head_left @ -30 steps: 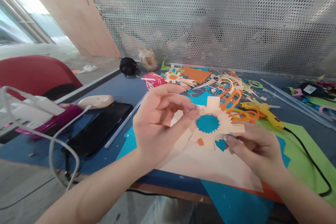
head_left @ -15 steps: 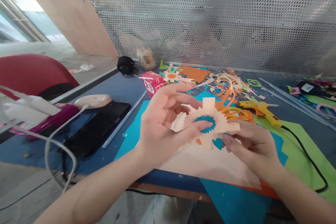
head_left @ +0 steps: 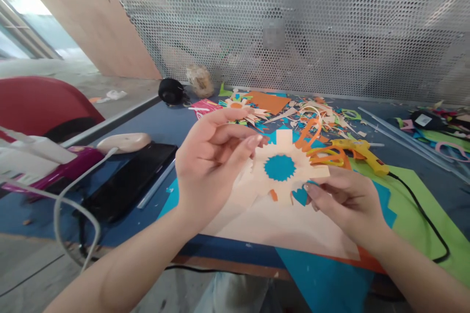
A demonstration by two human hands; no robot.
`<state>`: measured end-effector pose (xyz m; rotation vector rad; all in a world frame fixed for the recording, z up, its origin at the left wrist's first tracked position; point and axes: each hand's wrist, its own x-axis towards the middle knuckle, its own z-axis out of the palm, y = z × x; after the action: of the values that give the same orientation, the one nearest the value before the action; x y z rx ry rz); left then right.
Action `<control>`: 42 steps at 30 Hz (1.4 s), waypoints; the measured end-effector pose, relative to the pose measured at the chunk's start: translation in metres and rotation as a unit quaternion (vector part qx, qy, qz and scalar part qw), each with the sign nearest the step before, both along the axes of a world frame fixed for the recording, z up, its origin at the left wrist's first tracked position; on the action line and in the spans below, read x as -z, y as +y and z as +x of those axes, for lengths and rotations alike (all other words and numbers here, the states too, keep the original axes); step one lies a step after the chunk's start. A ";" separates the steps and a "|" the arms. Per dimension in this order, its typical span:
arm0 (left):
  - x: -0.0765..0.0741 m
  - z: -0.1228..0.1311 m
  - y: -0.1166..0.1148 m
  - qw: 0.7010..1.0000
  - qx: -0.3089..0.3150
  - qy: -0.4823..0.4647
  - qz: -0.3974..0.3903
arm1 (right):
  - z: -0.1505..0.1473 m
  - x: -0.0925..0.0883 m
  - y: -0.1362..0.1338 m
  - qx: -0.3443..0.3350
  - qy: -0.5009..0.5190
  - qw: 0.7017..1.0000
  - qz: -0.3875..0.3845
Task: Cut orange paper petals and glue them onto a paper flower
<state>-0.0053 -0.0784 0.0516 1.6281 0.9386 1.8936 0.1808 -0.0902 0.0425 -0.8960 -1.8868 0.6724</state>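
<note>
My right hand [head_left: 341,203] pinches a cream paper flower cutout [head_left: 260,166] by its right-hand edge. Its centre is a jagged blue paper circle [head_left: 279,168], and a small blue heart [head_left: 301,195] shows by my right thumb. Orange looped strips [head_left: 308,134] show at its upper right. My left hand [head_left: 213,161] is beside the flower's upper left edge, thumb tip brought against curled fingers. Whatever those fingertips pinch, if anything, is hidden. Under both hands lies a large cream sheet [head_left: 293,230] on blue paper.
A yellow glue gun [head_left: 362,151] with a black cord lies right, on green paper [head_left: 414,205]. Paper scraps [head_left: 319,115] and another paper flower [head_left: 237,105] lie at the back before a perforated metal panel [head_left: 220,10]. At left are a black phone [head_left: 128,181] and white cables.
My left thumb has come off the blue centre, and my left hand has drawn back left to the flower's edge. The right hand keeps its hold. The view has shifted slightly.
</note>
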 end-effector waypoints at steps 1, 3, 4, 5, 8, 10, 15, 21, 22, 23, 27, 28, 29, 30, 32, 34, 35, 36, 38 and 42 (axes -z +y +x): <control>0.000 -0.001 0.001 1.000 0.002 -0.006 0.001 | 0.000 0.000 0.000 -0.001 0.002 1.000 -0.004; 0.001 -0.001 0.002 1.000 0.010 -0.021 0.001 | 0.000 0.001 0.000 -0.003 0.007 1.000 -0.008; 0.002 -0.001 0.002 0.999 0.016 -0.031 0.003 | 0.000 0.001 0.000 -0.003 0.011 1.000 -0.009; 0.002 -0.001 0.002 0.999 0.026 -0.038 0.009 | 0.000 0.001 0.000 -0.002 0.013 1.000 -0.011; 0.003 0.001 0.002 0.996 0.079 -0.034 0.012 | 0.000 0.001 0.000 0.001 0.014 1.000 -0.016; 0.003 0.002 0.002 0.995 0.100 -0.014 -0.018 | -0.001 0.001 0.001 -0.008 0.016 1.000 -0.017; 0.004 0.004 -0.001 0.994 0.074 0.005 -0.077 | -0.001 0.000 0.002 -0.019 0.010 1.000 -0.008; 0.004 0.002 0.000 0.993 0.073 -0.025 -0.085 | 0.003 0.006 0.005 -0.031 0.065 0.994 -0.086; 0.004 0.002 0.002 0.993 0.076 -0.032 -0.086 | 0.003 0.008 0.005 -0.029 0.093 0.990 -0.105; 0.004 0.001 0.003 0.992 0.077 -0.039 -0.087 | 0.003 0.009 0.007 -0.024 0.122 0.985 -0.123; 0.004 0.001 0.011 0.990 0.081 -0.062 -0.100 | 0.007 0.009 0.017 -0.011 0.259 0.950 -0.172; 0.004 0.001 0.013 0.989 0.081 -0.064 -0.104 | 0.009 0.008 0.021 -0.004 0.296 0.939 -0.176; 0.005 0.001 0.015 0.989 0.080 -0.066 -0.109 | 0.013 0.007 0.027 0.007 0.332 0.927 -0.176; 0.006 0.001 0.017 0.988 0.080 -0.065 -0.117 | 0.018 0.006 0.032 0.020 0.366 0.914 -0.176; 0.009 0.000 0.021 0.985 0.080 -0.058 -0.138 | 0.029 0.004 0.045 0.045 0.426 0.888 -0.170; 0.014 0.000 0.027 0.981 0.087 -0.038 -0.169 | 0.041 0.003 0.057 0.052 0.451 0.877 -0.155; 0.018 -0.001 0.029 0.978 0.094 -0.021 -0.187 | 0.045 0.003 0.061 0.059 0.452 0.878 -0.143; 0.021 -0.001 0.032 0.973 0.101 0.005 -0.208 | 0.047 0.004 0.065 0.073 0.449 0.881 -0.130; 0.026 -0.001 0.036 0.963 0.103 0.070 -0.239 | 0.046 0.006 0.067 0.101 0.424 0.893 -0.113; 0.031 0.000 0.039 0.957 -0.011 0.245 -0.153 | 0.028 0.013 0.057 0.112 0.236 0.959 -0.107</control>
<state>-0.0056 -0.0393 0.0208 1.9239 1.3717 1.2834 0.2090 -0.0331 0.0292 -0.9664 -1.2850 0.8729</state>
